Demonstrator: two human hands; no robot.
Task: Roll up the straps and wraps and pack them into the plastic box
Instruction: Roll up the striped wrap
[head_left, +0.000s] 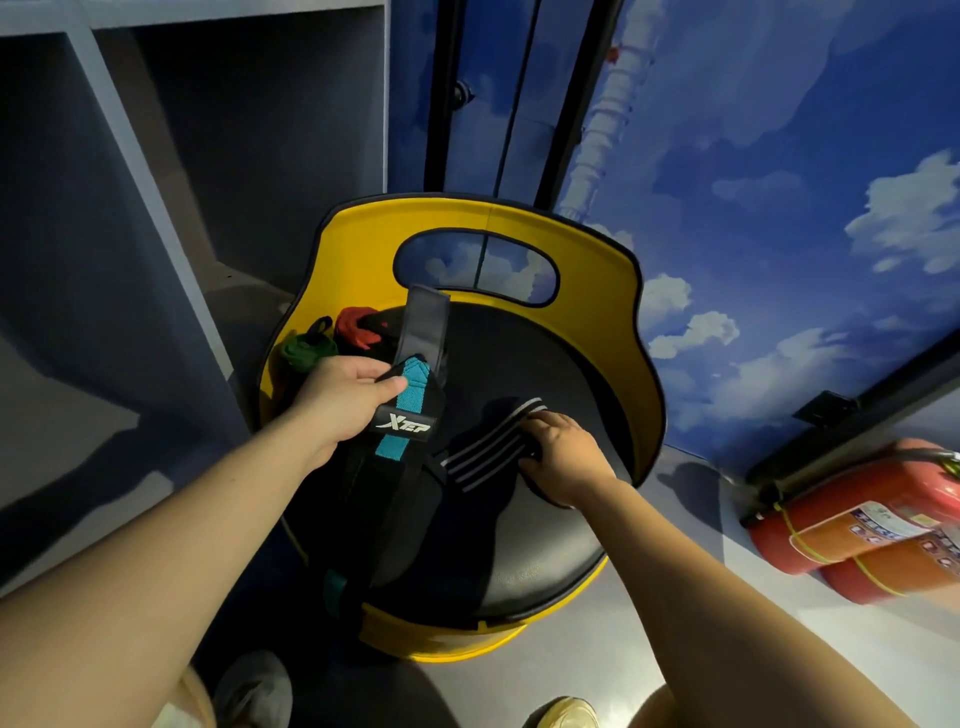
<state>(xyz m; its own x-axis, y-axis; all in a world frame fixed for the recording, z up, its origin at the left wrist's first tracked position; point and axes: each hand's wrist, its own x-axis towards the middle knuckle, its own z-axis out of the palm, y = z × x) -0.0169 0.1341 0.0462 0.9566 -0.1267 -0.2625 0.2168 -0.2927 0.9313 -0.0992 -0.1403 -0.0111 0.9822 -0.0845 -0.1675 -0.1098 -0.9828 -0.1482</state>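
Fire extinguishers (878, 530) cut off at the right edge, shoes (254, 691) cropped at the bottom edge, right hand's (563, 457) fingertips hidden under a striped wrap (488, 449)

Head cam, close, looks steeply down at yellow chair (597, 291).

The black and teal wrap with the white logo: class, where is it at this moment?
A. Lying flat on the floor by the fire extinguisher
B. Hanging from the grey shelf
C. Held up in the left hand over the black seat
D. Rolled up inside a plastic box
C: the left hand grips the wrap near its teal stripe, above the black seat.
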